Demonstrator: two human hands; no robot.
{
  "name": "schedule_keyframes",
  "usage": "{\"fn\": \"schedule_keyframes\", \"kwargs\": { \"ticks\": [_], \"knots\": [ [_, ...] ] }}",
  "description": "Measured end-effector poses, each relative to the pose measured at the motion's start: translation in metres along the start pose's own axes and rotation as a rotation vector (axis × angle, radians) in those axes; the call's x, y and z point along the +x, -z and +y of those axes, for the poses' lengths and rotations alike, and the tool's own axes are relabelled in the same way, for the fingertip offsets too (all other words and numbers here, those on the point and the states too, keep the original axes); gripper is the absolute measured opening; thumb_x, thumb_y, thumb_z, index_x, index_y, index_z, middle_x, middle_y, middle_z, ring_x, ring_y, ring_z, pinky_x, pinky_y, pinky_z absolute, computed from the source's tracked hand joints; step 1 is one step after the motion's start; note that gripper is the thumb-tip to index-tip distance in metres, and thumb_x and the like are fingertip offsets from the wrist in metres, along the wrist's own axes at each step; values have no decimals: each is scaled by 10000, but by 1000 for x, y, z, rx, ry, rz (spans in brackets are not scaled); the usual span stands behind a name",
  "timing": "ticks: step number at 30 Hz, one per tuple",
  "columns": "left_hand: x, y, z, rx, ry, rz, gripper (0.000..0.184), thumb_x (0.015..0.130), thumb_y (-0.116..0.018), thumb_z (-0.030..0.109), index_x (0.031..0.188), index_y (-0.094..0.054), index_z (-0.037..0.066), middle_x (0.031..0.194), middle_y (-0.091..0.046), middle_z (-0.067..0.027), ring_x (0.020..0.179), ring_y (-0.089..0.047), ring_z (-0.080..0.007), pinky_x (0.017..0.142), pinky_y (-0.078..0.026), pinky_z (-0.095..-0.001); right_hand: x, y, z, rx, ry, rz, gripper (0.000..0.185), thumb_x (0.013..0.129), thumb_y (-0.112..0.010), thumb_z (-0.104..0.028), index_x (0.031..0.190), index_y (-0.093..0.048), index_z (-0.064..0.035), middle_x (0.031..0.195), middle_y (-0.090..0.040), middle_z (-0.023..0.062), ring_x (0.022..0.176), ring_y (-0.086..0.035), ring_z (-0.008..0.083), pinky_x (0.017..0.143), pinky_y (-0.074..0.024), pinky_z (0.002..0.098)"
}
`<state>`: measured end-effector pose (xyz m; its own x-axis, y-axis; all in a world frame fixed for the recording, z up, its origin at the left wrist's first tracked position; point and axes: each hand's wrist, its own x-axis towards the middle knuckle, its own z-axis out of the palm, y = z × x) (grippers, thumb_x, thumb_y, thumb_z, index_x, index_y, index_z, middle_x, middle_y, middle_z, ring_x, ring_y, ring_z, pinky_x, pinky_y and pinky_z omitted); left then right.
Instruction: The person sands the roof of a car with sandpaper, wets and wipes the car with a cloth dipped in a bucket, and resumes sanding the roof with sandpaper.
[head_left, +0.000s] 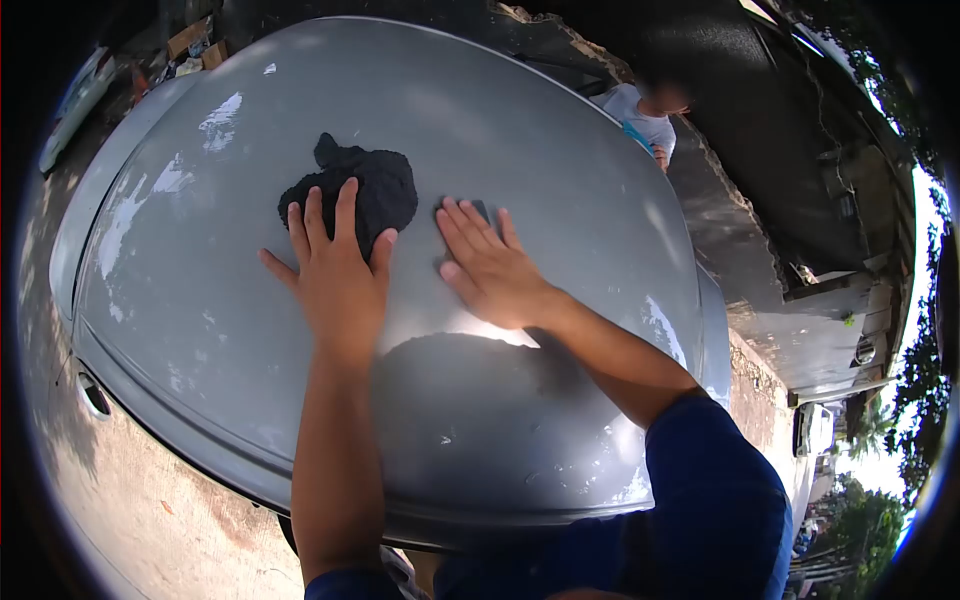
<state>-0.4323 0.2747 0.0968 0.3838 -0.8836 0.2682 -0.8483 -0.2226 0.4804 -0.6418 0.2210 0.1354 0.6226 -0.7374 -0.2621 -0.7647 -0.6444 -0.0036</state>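
A silver-grey car roof (530, 130) spreads beneath both my hands. My left hand (338, 262) lies on it with spread fingers, the fingertips resting on a crumpled black cloth (385, 190). To the right, my right hand (492, 268) is laid flat, its fingers close together and the thumb apart. Under it is a small dark flat pad (481, 209), of which only edges show past the fingers. The palm hides most of that pad, so its exact kind cannot be made out.
Past the roof's far right edge stands another person in a white shirt (650, 125). A door handle (93, 396) sticks out at the lower left. Beyond the car are concrete ground (190, 520), a dark wall (740, 230) and a parked vehicle (815, 430).
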Motion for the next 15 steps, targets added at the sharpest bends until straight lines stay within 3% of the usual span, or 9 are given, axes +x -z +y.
{"fn": "schedule_keyframes", "kwargs": {
  "ticks": [2,5,7,9,10,12,15],
  "knots": [
    [-3,0,4,-21,-2,-9,689,1028,-605,562,1633,-392,310,1694,-374,-144,1595,-287,-399,1215,-127,-789,65,9,71,64,-287,107,769,1131,-197,-499,1691,-144,25,1783,-118,197,1660,-70,346,1314,-18,596],
    [-2,3,-1,-8,7,-22,702,1020,-611,569,1633,-391,307,1694,-373,-151,1596,-279,-409,1218,-130,-783,82,14,71,83,-354,99,757,1133,-189,-496,1694,-147,11,1785,-123,183,1660,-83,337,1314,-20,602],
    [9,-3,-3,-17,20,3,709,1017,-612,573,1634,-388,308,1694,-369,-152,1598,-273,-411,1220,-133,-779,30,-8,-8,-59,-34,34,745,1136,-177,-488,1698,-138,-2,1793,-107,163,1663,-62,321,1314,-12,606],
    [5,-6,-7,-12,0,6,716,1015,-611,578,1638,-382,310,1695,-361,-155,1599,-268,-410,1221,-137,-776,29,-8,1,-10,-30,51,745,1136,-171,-490,1702,-127,-7,1794,-102,162,1664,-55,320,1317,-9,601],
    [0,-6,-8,-11,-9,-15,722,1013,-617,570,1638,-385,294,1696,-357,-158,1598,-268,-411,1224,-142,-769,28,-5,10,25,-36,62,746,1136,-167,-491,1703,-121,-9,1794,-100,161,1664,-51,319,1318,-7,599],
    [3,1,-7,-11,-34,-4,733,1011,-629,555,1639,-391,262,1697,-347,-163,1596,-269,-413,1230,-154,-754,73,24,94,83,-458,52,745,1138,-179,-483,1706,-92,-8,1797,-76,161,1665,-32,319,1322,-2,586],
    [6,-3,-8,-73,-237,163,749,996,-677,495,1628,-413,191,1696,-335,-183,1585,-277,-434,1247,-194,-705,35,22,69,69,-349,14,743,1142,-191,-479,1706,-72,-11,1798,-51,160,1664,-9,319,1328,-11,574]
  ]
}}
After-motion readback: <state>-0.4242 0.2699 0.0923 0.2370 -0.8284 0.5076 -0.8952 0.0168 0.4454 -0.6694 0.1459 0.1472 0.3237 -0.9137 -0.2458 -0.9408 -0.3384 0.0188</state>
